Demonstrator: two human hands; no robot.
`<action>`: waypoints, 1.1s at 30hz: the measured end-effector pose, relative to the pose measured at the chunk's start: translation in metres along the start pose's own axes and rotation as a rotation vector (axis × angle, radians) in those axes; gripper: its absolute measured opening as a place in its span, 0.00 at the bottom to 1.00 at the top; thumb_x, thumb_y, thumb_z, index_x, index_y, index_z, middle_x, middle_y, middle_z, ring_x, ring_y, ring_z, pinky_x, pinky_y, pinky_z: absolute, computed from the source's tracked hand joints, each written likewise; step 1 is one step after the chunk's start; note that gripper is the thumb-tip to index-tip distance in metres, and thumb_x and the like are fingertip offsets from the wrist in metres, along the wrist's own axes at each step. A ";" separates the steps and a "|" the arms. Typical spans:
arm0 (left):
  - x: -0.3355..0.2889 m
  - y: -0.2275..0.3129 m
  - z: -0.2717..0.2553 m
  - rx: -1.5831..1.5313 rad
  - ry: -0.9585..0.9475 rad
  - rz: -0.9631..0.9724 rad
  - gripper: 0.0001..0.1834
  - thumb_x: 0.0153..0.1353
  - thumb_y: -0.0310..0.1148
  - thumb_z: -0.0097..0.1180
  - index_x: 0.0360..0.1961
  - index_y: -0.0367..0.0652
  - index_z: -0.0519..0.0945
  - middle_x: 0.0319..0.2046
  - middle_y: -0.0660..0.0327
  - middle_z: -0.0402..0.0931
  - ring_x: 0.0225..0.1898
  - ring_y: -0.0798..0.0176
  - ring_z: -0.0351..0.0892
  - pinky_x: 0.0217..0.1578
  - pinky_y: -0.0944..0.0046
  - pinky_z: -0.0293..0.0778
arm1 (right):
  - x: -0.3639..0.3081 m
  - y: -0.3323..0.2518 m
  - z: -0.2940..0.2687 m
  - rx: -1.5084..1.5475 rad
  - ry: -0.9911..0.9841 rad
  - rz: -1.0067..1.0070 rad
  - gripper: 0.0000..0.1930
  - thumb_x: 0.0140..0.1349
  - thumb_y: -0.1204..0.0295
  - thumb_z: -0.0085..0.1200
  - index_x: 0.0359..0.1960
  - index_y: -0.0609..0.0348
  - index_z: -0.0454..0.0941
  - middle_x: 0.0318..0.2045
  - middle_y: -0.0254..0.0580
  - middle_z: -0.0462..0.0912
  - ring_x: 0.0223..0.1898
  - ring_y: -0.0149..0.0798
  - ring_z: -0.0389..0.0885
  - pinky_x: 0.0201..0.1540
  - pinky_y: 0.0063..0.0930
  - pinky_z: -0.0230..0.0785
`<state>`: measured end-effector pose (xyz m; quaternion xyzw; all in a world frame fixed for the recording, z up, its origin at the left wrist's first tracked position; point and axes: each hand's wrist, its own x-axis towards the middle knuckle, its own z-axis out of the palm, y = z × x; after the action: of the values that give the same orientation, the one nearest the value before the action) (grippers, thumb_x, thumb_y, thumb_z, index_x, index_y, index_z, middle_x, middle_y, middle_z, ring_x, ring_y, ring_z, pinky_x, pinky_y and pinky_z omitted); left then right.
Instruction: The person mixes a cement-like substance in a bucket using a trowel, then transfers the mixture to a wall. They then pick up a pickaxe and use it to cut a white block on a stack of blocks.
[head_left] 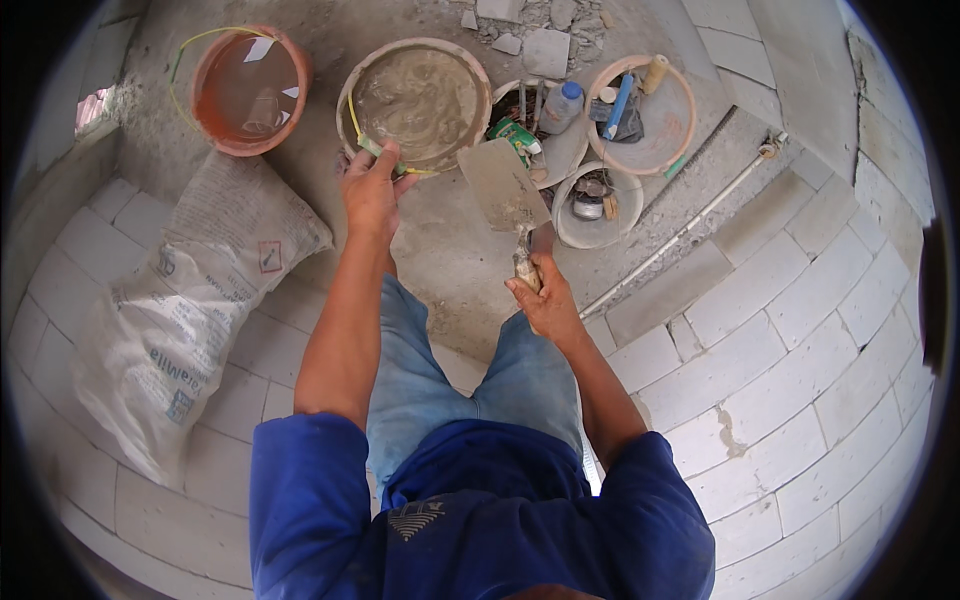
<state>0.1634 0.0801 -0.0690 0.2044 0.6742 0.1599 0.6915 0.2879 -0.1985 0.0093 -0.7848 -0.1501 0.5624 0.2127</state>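
My left hand [373, 190] is closed round the yellow-green handle [352, 112] of a mortar bucket [345, 88], at the near left of its rim. Wet grey-brown mortar [420, 105] with a swirled surface fills much of that bucket. In my right hand [548, 298] is a trowel [503, 185], gripped by its mortar-caked handle. Its broad grey blade points away from me and to the left, its far end close to the bucket's right side. My fingers hide part of both handles.
An orange bucket of murky water [203, 90] stands far left, with a white sack [190, 300] nearer me. Right of the mortar are tubs [690, 110] holding tools and a blue-capped bottle [562, 107]. Rubble [545, 52] lies beyond; a pipe [690, 232] runs along the block wall [760, 350].
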 end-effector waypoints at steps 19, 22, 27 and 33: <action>0.000 0.001 -0.005 -0.007 -0.058 -0.012 0.17 0.70 0.34 0.61 0.53 0.35 0.75 0.41 0.61 0.79 0.38 0.70 0.81 0.37 0.68 0.88 | 0.199 -0.133 -0.048 -1.116 -0.339 -0.317 0.24 0.57 0.68 0.66 0.58 0.45 0.81 0.48 0.53 0.85 0.51 0.54 0.84 0.52 0.48 0.75; -0.003 0.004 -0.005 -0.004 -0.056 -0.022 0.17 0.69 0.34 0.62 0.52 0.35 0.75 0.42 0.61 0.79 0.40 0.69 0.81 0.38 0.68 0.86 | 0.195 -0.126 -0.039 -0.965 -0.280 -0.287 0.23 0.60 0.67 0.65 0.58 0.49 0.79 0.49 0.54 0.85 0.52 0.57 0.83 0.52 0.49 0.74; -0.005 -0.013 -0.033 -0.005 -0.005 -0.016 0.18 0.67 0.33 0.63 0.53 0.34 0.77 0.46 0.59 0.80 0.45 0.68 0.80 0.43 0.68 0.80 | 0.188 -0.076 -0.029 -0.543 -0.120 -0.363 0.23 0.63 0.65 0.63 0.59 0.56 0.76 0.48 0.55 0.85 0.52 0.61 0.82 0.53 0.50 0.73; -0.044 -0.047 -0.123 0.834 0.063 0.181 0.32 0.60 0.37 0.67 0.61 0.29 0.73 0.50 0.44 0.80 0.52 0.49 0.80 0.55 0.56 0.73 | 0.178 -0.036 -0.021 -0.723 -0.028 -0.114 0.25 0.66 0.60 0.61 0.61 0.55 0.72 0.49 0.59 0.83 0.50 0.62 0.83 0.51 0.52 0.75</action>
<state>0.0360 0.0262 -0.0549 0.5198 0.6814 -0.0604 0.5118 0.3657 -0.0861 -0.1127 -0.7919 -0.3855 0.4709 -0.0498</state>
